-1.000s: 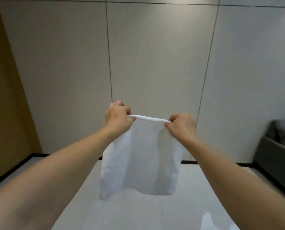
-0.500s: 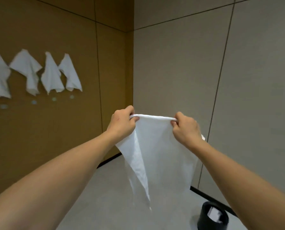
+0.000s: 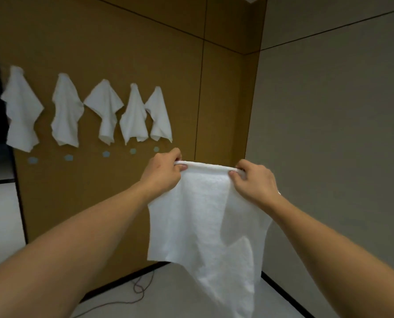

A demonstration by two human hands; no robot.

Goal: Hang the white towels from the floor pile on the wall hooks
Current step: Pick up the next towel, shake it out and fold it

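We hold a white towel [image 3: 205,226] out in front of us, in the air before the corner where the brown wall [image 3: 122,53] meets the grey wall [image 3: 329,134]. Its cloth is plain white with a fine, nubby texture, and its top edge is rolled or bunched into a narrow cord that runs nearly level between our two hands. Below that edge the towel hangs free in soft vertical folds; its left side drops in a fairly straight line, while its lower right part trails further down to a loose point over the pale floor [image 3: 180,294].

Our left hand [image 3: 162,172] pinches the left end of the rolled edge, thumb under and fingers curled over it. Our right hand [image 3: 253,180] grips the right end the same way, fingers curled around the cloth. The two hands are level with each other, with the taut edge between them and the rest of the towel below.

On the brown wall, up and to the left of our hands, five hung towels [image 3: 104,111] dangle in a row, each from its top. Beneath them sits a row of small pale blue round hooks [image 3: 105,154], well apart from the towel we hold. A thin cable [image 3: 138,290] lies on the floor by the wall's base.
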